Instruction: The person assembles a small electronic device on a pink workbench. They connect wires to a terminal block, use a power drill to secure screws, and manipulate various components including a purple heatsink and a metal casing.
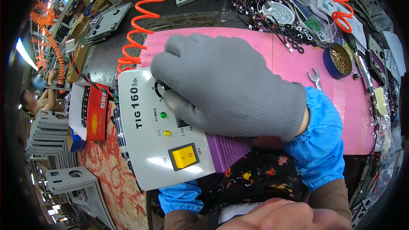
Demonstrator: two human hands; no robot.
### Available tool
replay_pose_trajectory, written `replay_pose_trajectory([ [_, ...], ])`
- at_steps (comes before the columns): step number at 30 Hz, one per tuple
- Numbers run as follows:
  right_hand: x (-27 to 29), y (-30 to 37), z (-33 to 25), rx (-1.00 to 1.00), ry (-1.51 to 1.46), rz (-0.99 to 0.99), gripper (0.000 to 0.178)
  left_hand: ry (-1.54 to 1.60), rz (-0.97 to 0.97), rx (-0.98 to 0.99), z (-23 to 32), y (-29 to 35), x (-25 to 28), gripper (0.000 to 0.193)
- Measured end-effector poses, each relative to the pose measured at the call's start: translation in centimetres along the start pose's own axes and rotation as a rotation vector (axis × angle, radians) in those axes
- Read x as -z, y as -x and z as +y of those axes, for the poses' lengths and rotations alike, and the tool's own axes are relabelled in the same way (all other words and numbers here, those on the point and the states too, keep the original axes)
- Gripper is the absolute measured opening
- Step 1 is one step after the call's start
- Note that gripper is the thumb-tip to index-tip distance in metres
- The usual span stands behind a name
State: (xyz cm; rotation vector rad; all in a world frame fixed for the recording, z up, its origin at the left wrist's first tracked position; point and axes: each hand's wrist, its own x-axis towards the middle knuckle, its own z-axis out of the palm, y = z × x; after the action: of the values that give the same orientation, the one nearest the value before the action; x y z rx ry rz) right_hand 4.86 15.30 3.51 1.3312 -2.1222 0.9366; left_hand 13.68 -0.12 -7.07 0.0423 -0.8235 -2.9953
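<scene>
A welding machine lies tilted before me, its white front panel (145, 145) facing up and its ribbed purple housing (228, 151) showing at the right. My right hand (221, 85), in a grey knit glove and blue sleeve cover, reaches across the panel's upper part. Its thumb and fingers are closed round a dial, whose knob is almost wholly hidden by the glove. Below the fingers sit a green light (163, 114), a yellow light (167, 133) and a yellow rocker switch (185, 157). My left sleeve cover (181, 196) runs under the machine, which hides my left hand.
A pink mat (341, 115) covers the bench, with a wrench (315, 79) and a bowl of brass-coloured parts (338, 61) on it. Wire harnesses (251, 4) heap beyond. An orange coiled hose (142, 12) hangs at the left, near a red box (97, 113). Another person (42, 91) is farther left.
</scene>
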Motion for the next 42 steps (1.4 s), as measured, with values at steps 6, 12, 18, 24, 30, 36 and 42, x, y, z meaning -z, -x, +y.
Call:
replay_pose_trajectory([
  [6, -0.1, 0.0, -0.6, -0.015, 0.101, -0.066, 0.014, -0.007, -0.013, -0.016, 0.0, -0.2, 0.3, 0.063],
  [12, 0.3, -0.4, -1.7, -0.266, 0.155, -0.229, 0.021, -0.024, -0.035, -0.059, 0.5, -0.1, -0.2, 0.062],
  [18, 4.5, 1.9, -1.5, -0.286, 0.150, 0.155, 0.030, -0.020, -0.071, -0.128, 1.4, -0.3, -0.6, 0.061],
  [24, 16.0, 14.5, 7.3, -0.758, 0.726, 0.049, 0.019, -0.050, -0.121, -0.203, 1.2, 0.1, -1.6, 0.055],
  [30, 26.3, 28.6, 15.4, -1.246, 1.113, -0.337, 0.040, -0.212, -0.169, -0.223, 1.4, -0.5, -2.8, 0.039],
  [36, 29.3, 32.6, 20.0, -1.279, 1.028, -0.390, 0.057, -0.384, -0.181, -0.288, 2.0, -2.2, -4.3, 0.029],
  [42, 29.3, 25.1, 17.7, -1.302, 0.199, 0.209, 0.014, -0.412, -0.261, -0.315, 2.1, -2.9, -3.2, 0.028],
])
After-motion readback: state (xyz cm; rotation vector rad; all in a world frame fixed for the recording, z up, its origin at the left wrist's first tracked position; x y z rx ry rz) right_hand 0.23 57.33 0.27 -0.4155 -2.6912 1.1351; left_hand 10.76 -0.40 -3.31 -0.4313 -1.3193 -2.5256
